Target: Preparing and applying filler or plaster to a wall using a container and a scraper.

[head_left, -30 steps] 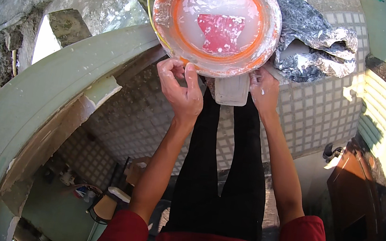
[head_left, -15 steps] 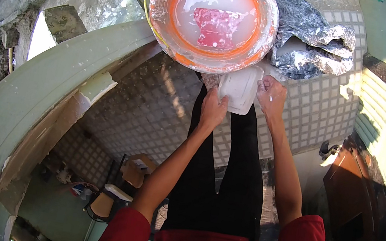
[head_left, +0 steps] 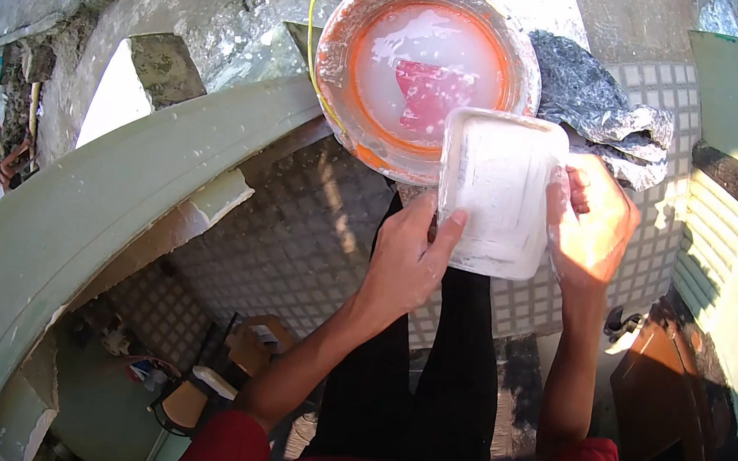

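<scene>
Between my two hands is a shallow white rectangular plastic container (head_left: pixel 500 198), its inside smeared with whitish residue. My left hand (head_left: pixel 413 247) grips its left side near the lower corner, with the thumb on the rim. On the opposite side my right hand (head_left: pixel 591 217) pinches the edge, and white smears show on its fingers. Just beyond the container stands an orange bucket (head_left: pixel 333 80) crusted with white, holding cloudy whitish water. A pink-red flat piece (head_left: pixel 425 90) shows in that water, partly covered by the container's corner.
A crumpled dark plastic sheet (head_left: pixel 585 86) lies right of the bucket, with a white board (head_left: pixel 540 2) behind. A curved pale green ledge (head_left: pixel 139 156) runs along the left. Tiled floor (head_left: pixel 273 225) lies below, with a cardboard box (head_left: pixel 260 339) and a brown wooden cabinet (head_left: pixel 663 383).
Both hands have brought the container up and closer to me, so it looks larger and now overlaps the bucket's near right rim. The view has shifted slightly.
</scene>
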{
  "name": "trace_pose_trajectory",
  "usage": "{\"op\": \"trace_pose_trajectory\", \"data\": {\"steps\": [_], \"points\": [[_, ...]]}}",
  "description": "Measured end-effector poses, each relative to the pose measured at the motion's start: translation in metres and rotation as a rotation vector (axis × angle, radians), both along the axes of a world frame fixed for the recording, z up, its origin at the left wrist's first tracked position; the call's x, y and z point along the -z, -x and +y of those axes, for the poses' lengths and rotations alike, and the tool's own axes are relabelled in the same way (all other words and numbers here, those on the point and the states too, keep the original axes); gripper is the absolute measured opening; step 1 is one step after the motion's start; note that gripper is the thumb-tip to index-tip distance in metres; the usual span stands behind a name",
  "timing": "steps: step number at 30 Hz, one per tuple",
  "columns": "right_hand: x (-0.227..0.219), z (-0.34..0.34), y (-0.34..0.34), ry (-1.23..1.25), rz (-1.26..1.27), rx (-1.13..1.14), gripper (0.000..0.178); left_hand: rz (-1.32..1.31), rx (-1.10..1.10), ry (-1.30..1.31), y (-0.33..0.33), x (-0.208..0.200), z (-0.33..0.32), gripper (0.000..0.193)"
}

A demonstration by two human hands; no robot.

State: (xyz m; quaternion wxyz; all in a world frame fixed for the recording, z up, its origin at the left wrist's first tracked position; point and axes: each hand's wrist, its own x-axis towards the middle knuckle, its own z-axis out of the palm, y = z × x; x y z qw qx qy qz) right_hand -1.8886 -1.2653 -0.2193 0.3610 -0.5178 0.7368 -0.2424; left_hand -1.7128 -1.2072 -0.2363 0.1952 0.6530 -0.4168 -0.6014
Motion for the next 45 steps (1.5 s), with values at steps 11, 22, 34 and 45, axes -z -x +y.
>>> {"op": "trace_pose_trajectory", "data": {"steps": [11,22,34,45], "points": [[0.153,-0.094,-0.065,0.172,0.137,-0.251,0.018,-0.544,0.1,-0.009,-0.041,0.133,-0.115,0.045],[0.187,-0.081,-0.058,-0.027,0.13,-0.287,0.032,-0.509,0.206,-0.061,-0.045,0.168,-0.126,0.043],[0.225,-0.074,-0.053,0.018,0.163,-0.268,0.042,-0.333,-0.05,-0.066,-0.039,0.197,-0.124,0.046],[0.225,-0.044,-0.088,0.267,0.503,-0.598,0.051,-0.152,-0.538,-0.2,-0.035,0.241,-0.121,0.069]]}}
